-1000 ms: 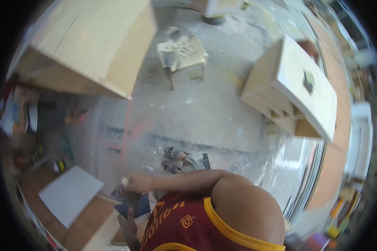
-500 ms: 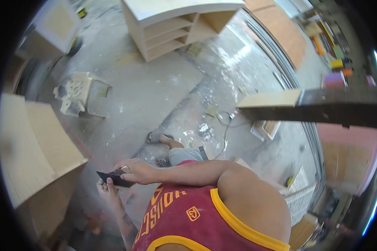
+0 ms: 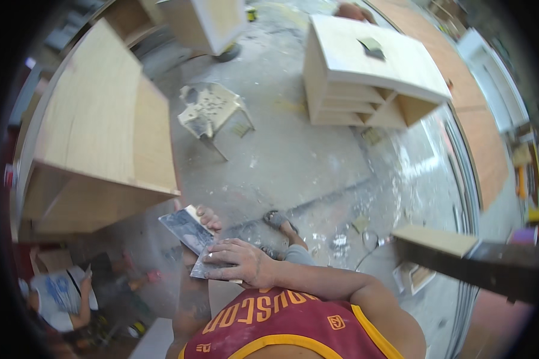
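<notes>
My left hand (image 3: 209, 219) is closed on the pale back edge of a wide putty scraper (image 3: 184, 230), whose flat dark-grey blade has whitish smears. Just below it, my right hand (image 3: 241, 261) grips a second putty scraper (image 3: 201, 267) with a grey blade, fingers laid across it. A bit of that scraper's pale edge pokes out under the palm. The two blades overlap or lie very near each other; whether they touch I cannot tell. My left forearm is partly hidden behind the right hand and blade.
A pale wooden cabinet (image 3: 96, 119) stands close on the left. Beyond are a spattered plastic stool (image 3: 212, 107) and a white-topped shelf unit (image 3: 377, 54) with sandpaper-like sheets (image 3: 372, 48) on it. A dark beam (image 3: 503, 266) juts in from the right. Another person (image 3: 60, 293) is at lower left.
My view has swung left, so the room has shifted rightward. The blades have come apart from one dark shape into two visible scrapers, and my right hand now lies lower than my left.
</notes>
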`<state>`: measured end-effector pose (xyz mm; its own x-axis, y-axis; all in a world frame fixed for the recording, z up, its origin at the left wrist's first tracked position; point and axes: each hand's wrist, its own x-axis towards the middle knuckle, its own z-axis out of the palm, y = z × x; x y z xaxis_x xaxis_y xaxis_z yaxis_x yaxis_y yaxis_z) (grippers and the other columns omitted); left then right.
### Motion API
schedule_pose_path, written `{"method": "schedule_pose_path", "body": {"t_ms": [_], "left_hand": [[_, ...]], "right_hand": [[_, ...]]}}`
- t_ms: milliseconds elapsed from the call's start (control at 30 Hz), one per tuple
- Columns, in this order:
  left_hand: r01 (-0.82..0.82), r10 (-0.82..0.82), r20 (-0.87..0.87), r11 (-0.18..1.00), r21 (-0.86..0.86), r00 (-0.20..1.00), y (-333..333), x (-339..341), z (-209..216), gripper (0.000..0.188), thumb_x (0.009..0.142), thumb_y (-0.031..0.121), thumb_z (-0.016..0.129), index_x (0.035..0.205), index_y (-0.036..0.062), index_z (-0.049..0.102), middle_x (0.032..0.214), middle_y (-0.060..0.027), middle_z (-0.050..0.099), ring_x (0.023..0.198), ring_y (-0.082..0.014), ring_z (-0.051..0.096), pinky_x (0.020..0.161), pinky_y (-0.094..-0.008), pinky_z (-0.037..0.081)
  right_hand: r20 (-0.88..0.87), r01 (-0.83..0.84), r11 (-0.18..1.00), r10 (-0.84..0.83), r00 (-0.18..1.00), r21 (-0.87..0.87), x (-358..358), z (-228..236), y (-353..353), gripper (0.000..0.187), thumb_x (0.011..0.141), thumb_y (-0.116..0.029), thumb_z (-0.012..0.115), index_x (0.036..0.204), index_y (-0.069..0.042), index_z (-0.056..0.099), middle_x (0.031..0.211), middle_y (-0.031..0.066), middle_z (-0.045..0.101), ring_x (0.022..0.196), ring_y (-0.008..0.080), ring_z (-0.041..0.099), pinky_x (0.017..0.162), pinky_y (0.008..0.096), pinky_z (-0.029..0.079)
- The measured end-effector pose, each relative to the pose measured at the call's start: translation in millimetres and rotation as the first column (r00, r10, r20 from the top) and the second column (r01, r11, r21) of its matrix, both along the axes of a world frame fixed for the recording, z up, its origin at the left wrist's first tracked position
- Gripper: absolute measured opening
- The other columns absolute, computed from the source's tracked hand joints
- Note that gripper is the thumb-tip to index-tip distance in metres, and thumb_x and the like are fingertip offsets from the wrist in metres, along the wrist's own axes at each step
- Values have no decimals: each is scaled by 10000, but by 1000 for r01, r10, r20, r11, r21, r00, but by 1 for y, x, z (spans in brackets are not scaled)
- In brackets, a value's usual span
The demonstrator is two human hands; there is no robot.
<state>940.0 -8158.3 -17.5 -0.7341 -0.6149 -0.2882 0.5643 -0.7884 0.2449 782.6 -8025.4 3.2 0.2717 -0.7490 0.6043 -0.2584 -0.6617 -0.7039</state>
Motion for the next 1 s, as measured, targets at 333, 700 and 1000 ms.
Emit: {"method": "schedule_pose_path", "body": {"t_ms": [333, 700, 1000], "left_hand": [[-172, 175, -94, 984, 38, 980, 2, 13, 34, 677, 923, 759, 426, 917, 106, 606, 700, -56, 609, 559, -208, 635, 443, -297, 526], [-468, 465, -57, 871, -147, 883, 29, 81, 16, 664, 986, 690, 368, 1025, 85, 638, 741, -36, 596, 608, -145, 583, 519, -283, 489], [-548, 534, -134, 782, -297, 835, 47, 122, 79, 740, 961, 770, 258, 780, 92, 492, 670, 1, 405, 669, -175, 459, 672, -330, 451]], "right_hand": [[-255, -159, 969, 108, 961, -187, 17, 45, -56, 316, 842, -258, 681, 1127, -123, 707, 1207, 111, 684, 1152, 330, 636, 935, 455, 513], [-111, -297, 955, 294, 949, -9, 78, 73, -56, 352, 776, 2, 725, 1116, -85, 694, 1172, 131, 689, 1079, 324, 673, 850, 398, 555], [-423, -509, 842, 401, 813, -181, 92, 87, -44, 295, 877, -201, 611, 1148, -128, 704, 1199, 78, 692, 1139, 291, 655, 925, 423, 540]]}}
